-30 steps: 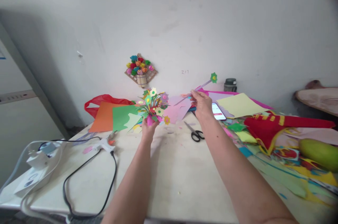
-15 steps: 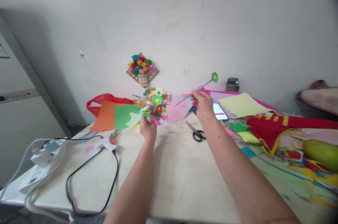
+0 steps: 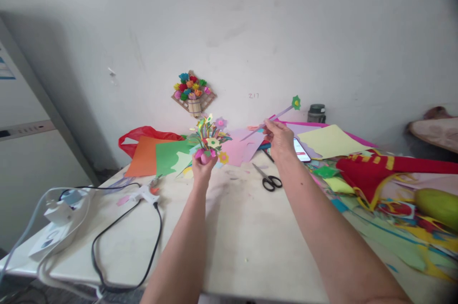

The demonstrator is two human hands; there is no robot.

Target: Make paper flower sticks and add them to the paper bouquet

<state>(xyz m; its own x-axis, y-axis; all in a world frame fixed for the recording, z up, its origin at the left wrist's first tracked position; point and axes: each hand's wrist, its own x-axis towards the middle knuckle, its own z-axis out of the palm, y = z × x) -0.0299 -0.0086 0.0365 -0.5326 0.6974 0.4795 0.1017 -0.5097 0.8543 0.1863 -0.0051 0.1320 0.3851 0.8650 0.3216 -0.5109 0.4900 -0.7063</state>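
My left hand [image 3: 203,168] is closed around the pink base of a bunch of paper flowers [image 3: 211,139], held above the table with its blossoms upward. Between the fingertips of my right hand [image 3: 279,138] is a thin purple stem with a green paper flower [image 3: 296,102] at its upper end, its yellow centre showing. That stem slants down to the left, its lower tip apart from the bunch. Black-handled scissors [image 3: 271,183] lie on the table below my right hand. A phone [image 3: 301,150] is partly hidden behind that hand.
On the left are a white glue gun [image 3: 145,193], its looped black cable and a power strip [image 3: 59,227]. Orange paper [image 3: 145,156] and green paper [image 3: 168,157] lie at the back. Paper scraps, red cloth [image 3: 365,175] and a green fruit [image 3: 436,206] crowd the right.
My left hand has turned the bunch, so other blossoms and the stems now show. My right hand has shifted slightly right with the green flower.
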